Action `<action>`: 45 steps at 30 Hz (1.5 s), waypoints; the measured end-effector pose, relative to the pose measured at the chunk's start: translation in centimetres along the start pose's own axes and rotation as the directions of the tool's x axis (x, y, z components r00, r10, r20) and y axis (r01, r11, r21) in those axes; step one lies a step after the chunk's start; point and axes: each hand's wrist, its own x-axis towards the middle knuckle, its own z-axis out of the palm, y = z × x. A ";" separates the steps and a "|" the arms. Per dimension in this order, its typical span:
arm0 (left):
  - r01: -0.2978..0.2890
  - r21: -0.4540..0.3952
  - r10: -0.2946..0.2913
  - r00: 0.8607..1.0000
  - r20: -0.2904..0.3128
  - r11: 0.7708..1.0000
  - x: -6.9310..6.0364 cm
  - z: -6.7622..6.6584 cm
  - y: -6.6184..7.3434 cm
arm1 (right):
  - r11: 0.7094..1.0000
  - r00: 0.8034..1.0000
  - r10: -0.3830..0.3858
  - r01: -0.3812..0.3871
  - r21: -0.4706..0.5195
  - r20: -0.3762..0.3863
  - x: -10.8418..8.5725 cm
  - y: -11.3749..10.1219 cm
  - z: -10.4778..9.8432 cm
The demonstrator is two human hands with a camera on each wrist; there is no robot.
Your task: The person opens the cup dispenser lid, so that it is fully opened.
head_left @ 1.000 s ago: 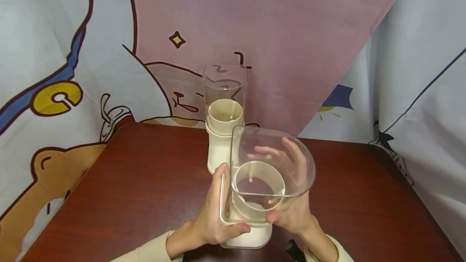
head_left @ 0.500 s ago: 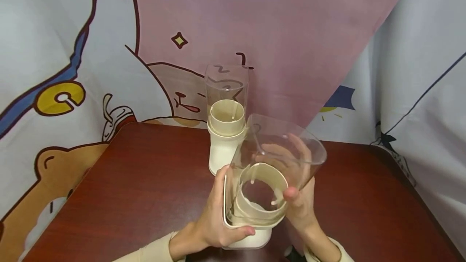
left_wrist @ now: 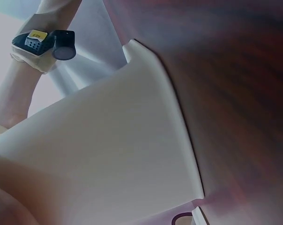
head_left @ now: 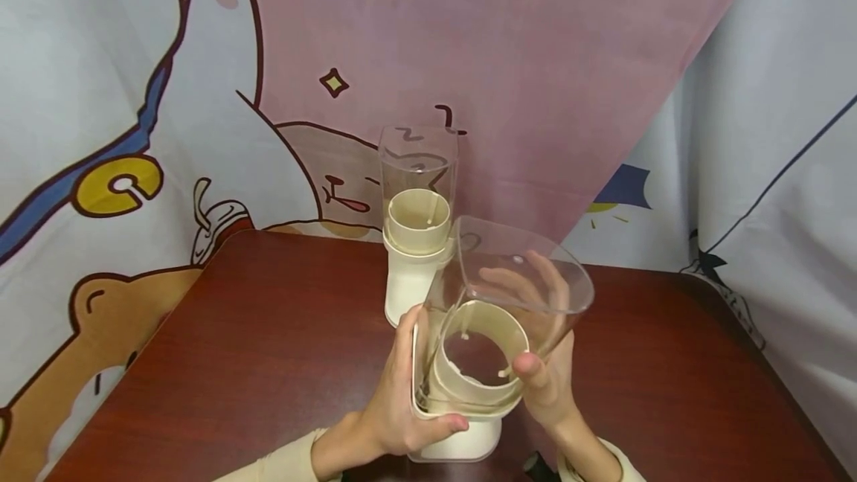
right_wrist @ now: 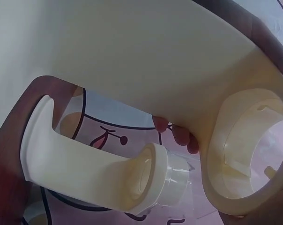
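My left hand grips a cream plastic stand with an open ring at its top, thumb across the front. In the left wrist view the stand's wide smooth wall fills much of the frame. A clear plastic container, open at the top, sits around the ring and leans right. With its thumb at the near side and fingers behind, my right hand holds the container. From below, the right wrist view shows the stand's ring. Whether the container is fully seated cannot be told.
Behind stands a second cream stand with a clear container upright on it. A small black object lies by the right sleeve. The dark red table reaches a printed cloth backdrop.
The clear container has tilted to the right and turned over the ring. My right thumb has moved up along its near side. My left hand keeps its grip on the stand.
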 end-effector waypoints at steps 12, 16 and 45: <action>0.002 -0.032 -0.002 1.000 0.013 0.999 0.2 0.5 -0.1 | 0.999 1.000 0.010 -0.010 0.032 -0.003 -0.1 -0.1 -0.6; 0.005 -0.010 -0.005 1.000 0.018 1.000 0.1 0.6 -0.1 | 0.997 1.000 0.030 -0.030 0.075 0.001 -0.3 -0.2 -0.8; 0.029 0.002 -0.029 0.999 0.039 1.000 -0.1 -0.2 -0.3 | 0.992 0.996 -0.067 0.072 0.099 -0.053 -0.2 0.3 0.4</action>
